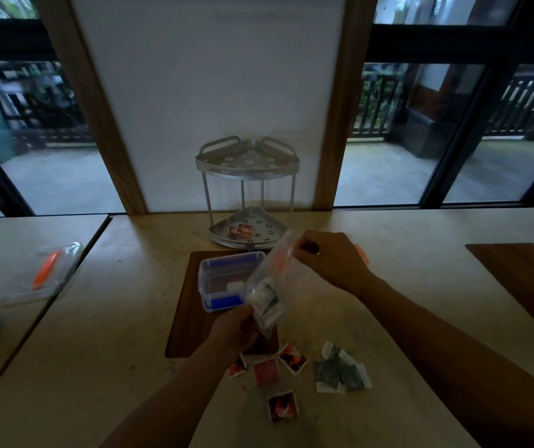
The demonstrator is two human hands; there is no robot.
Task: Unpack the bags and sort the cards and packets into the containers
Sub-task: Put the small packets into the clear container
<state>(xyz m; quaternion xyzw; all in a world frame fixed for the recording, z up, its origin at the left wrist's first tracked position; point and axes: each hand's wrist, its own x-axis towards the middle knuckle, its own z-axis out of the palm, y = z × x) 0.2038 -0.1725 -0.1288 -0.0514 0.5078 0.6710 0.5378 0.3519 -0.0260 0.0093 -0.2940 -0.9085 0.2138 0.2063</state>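
A clear zip bag [270,286] with an orange slider hangs tilted over the table, several green-and-white packets inside its lower end. My right hand [330,258] pinches the bag's top edge. My left hand [236,328] grips its bottom corner. Just behind the bag stands a clear box with blue clips [223,279], one white item in it. Several red picture cards [265,370] lie loose on the table near me, beside a small heap of green packets [340,371]. Two red cards [240,230] rest on the lower tier of a grey corner rack [249,195].
A dark wooden board [188,318] lies under the box. Another clear zip bag [46,273] with an orange slider lies flat on the left table. A second wooden board [524,279] sits at the right. The wall and windows rise behind the rack.
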